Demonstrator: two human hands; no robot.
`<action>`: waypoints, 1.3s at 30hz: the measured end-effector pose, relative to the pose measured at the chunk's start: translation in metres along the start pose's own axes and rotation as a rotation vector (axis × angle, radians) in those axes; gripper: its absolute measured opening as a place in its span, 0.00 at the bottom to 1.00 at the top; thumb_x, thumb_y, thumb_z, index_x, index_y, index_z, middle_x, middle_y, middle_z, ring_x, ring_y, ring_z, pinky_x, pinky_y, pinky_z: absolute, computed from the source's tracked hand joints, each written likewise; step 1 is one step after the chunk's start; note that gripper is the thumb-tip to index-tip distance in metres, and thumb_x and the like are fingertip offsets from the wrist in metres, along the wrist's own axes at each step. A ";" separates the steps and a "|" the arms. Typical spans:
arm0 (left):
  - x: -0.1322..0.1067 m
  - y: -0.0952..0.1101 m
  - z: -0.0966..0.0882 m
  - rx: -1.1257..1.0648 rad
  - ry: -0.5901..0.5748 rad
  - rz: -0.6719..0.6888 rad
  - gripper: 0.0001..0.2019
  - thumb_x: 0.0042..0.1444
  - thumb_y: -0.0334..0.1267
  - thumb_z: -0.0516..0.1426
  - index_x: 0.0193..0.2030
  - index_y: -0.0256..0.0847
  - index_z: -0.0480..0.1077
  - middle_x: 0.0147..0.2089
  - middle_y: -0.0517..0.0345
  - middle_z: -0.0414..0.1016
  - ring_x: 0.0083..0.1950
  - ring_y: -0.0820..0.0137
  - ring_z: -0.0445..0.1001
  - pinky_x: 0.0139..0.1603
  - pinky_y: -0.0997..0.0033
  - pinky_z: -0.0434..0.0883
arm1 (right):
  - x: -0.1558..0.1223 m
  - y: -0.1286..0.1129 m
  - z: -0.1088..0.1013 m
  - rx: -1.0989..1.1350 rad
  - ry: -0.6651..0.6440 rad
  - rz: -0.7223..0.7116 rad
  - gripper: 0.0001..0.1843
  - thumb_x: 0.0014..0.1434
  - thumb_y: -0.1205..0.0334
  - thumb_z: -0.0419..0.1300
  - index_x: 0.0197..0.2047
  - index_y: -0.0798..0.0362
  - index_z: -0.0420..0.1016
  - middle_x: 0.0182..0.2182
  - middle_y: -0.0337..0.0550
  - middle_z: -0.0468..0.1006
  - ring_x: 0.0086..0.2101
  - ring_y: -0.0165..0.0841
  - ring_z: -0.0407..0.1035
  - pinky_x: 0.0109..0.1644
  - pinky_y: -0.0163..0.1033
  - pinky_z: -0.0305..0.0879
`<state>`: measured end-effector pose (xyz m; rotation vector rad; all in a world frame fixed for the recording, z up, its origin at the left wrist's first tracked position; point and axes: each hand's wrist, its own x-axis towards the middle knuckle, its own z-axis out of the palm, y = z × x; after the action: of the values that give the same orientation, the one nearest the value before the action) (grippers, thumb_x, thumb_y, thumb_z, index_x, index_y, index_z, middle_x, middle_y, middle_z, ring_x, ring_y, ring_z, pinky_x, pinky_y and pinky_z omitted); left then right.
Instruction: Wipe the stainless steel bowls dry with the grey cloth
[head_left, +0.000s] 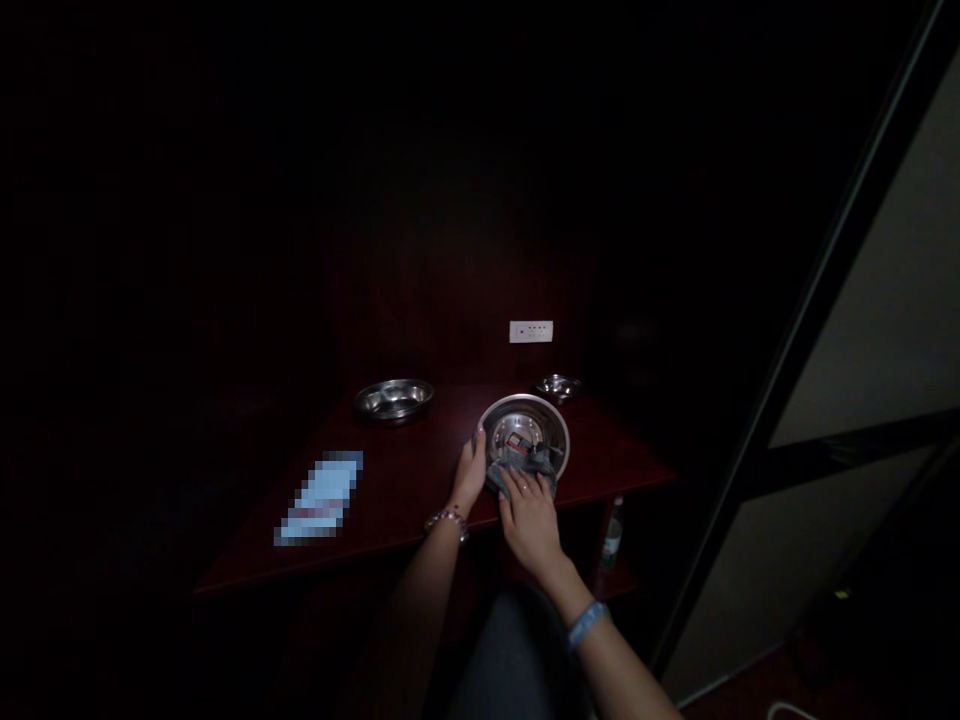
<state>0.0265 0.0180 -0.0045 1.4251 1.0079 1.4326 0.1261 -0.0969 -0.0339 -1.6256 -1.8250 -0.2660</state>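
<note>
A shiny metal bowl [559, 425] is tilted toward me at the front edge of the dark red table. My left hand [469, 470] grips its left rim, with the thumb on the near side. Over the bowl's lower part lies a grey cloth [540, 464], and my right hand [528, 515] presses it there with the fingers spread against it. A small label with red and orange on it [517, 441] shows inside the bowl, just above the cloth. The underside of the bowl is hidden.
A wide metal dish [394, 400] stands at the back left of the table [405, 470], and a smaller metal bowl [559, 387] at the back right. A blurred light-blue sheet [321, 497] lies front left. Below the right end is a bottle [613, 535]. A socket [531, 331] is on the wall.
</note>
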 end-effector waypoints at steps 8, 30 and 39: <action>-0.002 0.004 0.000 -0.007 -0.009 -0.004 0.31 0.68 0.57 0.45 0.52 0.31 0.75 0.53 0.38 0.80 0.55 0.58 0.78 0.63 0.58 0.69 | 0.004 0.005 0.003 0.037 0.031 -0.083 0.23 0.72 0.62 0.47 0.67 0.51 0.68 0.62 0.47 0.75 0.62 0.39 0.68 0.70 0.51 0.54; -0.003 0.007 0.005 0.009 -0.022 0.049 0.27 0.65 0.56 0.48 0.46 0.34 0.76 0.48 0.41 0.82 0.50 0.60 0.80 0.58 0.61 0.73 | 0.009 0.010 -0.017 -0.190 -0.066 0.035 0.21 0.70 0.61 0.50 0.60 0.53 0.76 0.57 0.53 0.79 0.61 0.44 0.67 0.71 0.55 0.47; -0.003 0.006 0.004 0.004 -0.024 0.037 0.30 0.63 0.61 0.47 0.45 0.34 0.75 0.45 0.42 0.82 0.49 0.58 0.80 0.56 0.58 0.73 | 0.000 0.015 -0.001 -0.029 0.116 -0.041 0.20 0.71 0.64 0.49 0.59 0.51 0.75 0.55 0.46 0.80 0.56 0.39 0.70 0.71 0.52 0.49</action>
<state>0.0302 0.0130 0.0002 1.4675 0.9745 1.4376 0.1400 -0.0942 -0.0373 -1.5606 -1.7747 -0.3985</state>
